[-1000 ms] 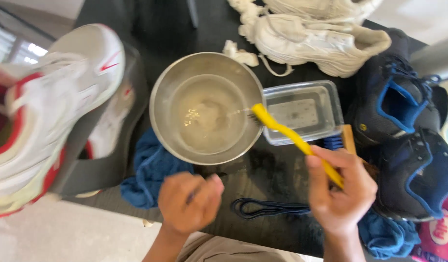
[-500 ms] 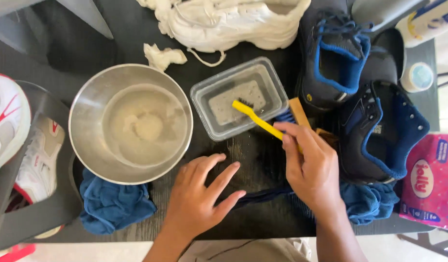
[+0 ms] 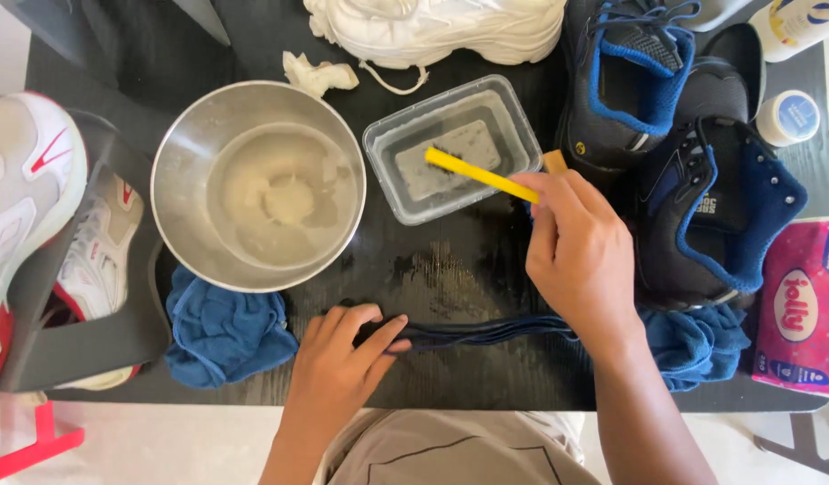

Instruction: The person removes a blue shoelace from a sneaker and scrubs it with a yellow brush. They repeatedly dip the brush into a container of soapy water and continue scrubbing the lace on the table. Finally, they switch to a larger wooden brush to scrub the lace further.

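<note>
My right hand (image 3: 583,256) grips a yellow brush (image 3: 475,172) whose head dips into a clear plastic tub (image 3: 392,148) of water. My left hand (image 3: 341,366) presses its fingertips on the left end of dark blue shoelaces (image 3: 486,332) stretched across the black table (image 3: 450,278). A steel bowl (image 3: 185,162) of cloudy soapy water stands left of the tub. The laces run under my right wrist towards a blue cloth (image 3: 697,346).
White sneakers (image 3: 441,31) lie at the back, black and blue shoes (image 3: 702,171) on the right. A second blue cloth (image 3: 226,332) lies below the bowl. White and red sneakers (image 3: 28,207) rest at left on a dark tray. A pink tissue pack (image 3: 805,310) sits far right.
The brush went from over the steel bowl into the plastic tub. My left hand came down onto the end of the dark laces. The view shifted left and forward.
</note>
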